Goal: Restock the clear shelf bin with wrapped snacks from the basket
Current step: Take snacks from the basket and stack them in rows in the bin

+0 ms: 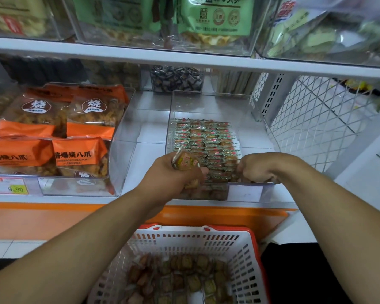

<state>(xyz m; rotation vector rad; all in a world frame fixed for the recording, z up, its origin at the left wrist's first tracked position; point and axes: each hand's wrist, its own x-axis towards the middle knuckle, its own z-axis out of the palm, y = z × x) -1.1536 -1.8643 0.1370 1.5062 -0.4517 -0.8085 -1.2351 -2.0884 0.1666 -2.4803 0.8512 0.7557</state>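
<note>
- Left of both hands, orange snack bags [53,137] fill a neighbouring bin, apart from the work.
- Left hand [173,174]: grip closed on a bundle of wrapped snacks [185,161], held at the front edge of the clear shelf bin [211,106], probably as a ready supply for placement.
- Beyond both grips, the snack rows [206,139] lie flat and aligned, likely to use the space fully.
- Right hand [258,167]: fingers curled down into the front row; whether this grip holds a snack cannot be told.
- Below the grips, the basket [246,249] holds more wrapped snacks, within reach.
</note>
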